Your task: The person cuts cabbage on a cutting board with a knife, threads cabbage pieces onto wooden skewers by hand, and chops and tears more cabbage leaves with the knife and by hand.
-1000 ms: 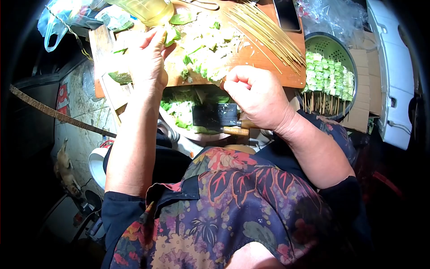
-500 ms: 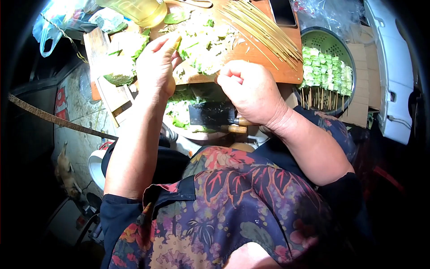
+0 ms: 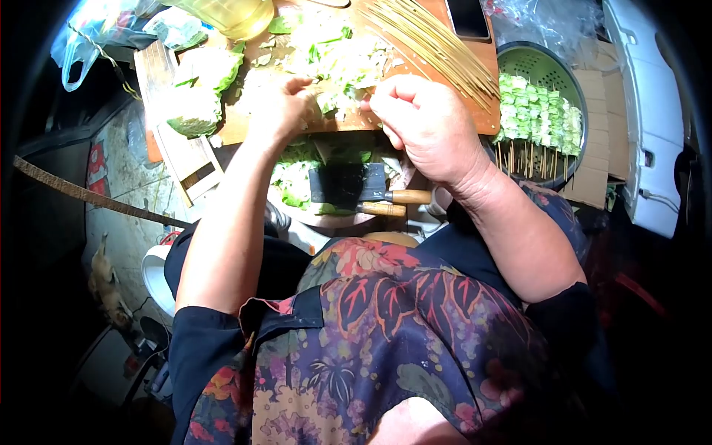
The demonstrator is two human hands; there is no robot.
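Observation:
My left hand (image 3: 283, 111) is over the near edge of the wooden board (image 3: 475, 117), beside loose pieces of cut cabbage (image 3: 334, 63). Its thumb and fingers are apart, and nothing shows between them. To its right, my right hand (image 3: 430, 130) is closed in a pinch at the board's front edge; what lies between the fingertips is too small to make out. Thin bamboo sticks (image 3: 437, 48) lie in a bundle beyond it. Below the board, two wooden-handled tools, one with a dark blade (image 3: 345, 183), rest across a bowl of cabbage (image 3: 293, 182).
Skewered cabbage (image 3: 538, 115) sits in a green colander (image 3: 556, 67) at right. A phone (image 3: 467, 16) lies on the board's far right. A yellowish container (image 3: 241, 16) stands at the back, a cabbage chunk (image 3: 194, 115) at left. An animal (image 3: 107, 285) is on the floor.
My left hand has lowered onto the cabbage side of the board, its fingers now apart. My right hand stays pinched and has shifted slightly up and right.

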